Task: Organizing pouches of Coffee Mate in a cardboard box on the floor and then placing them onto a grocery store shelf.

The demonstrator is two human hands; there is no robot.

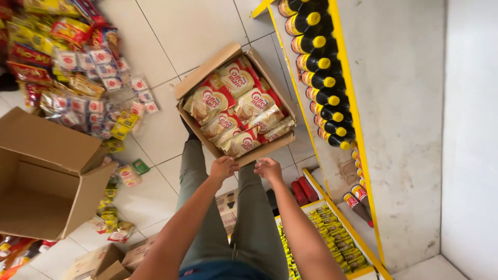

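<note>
Gripping the cardboard box near edge, both hands' fingers curl shut.

The open box is matt brown cardboard holding glossy plastic sachet packs, the floor is smooth, faintly shiny pale tile, and the shelf's dark bottles look glossy with smooth yellow plastic caps.

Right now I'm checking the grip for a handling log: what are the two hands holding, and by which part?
Both the left hand and right hand grip the open cardboard box of red-and-cream sachet packs by its near edge.
</note>
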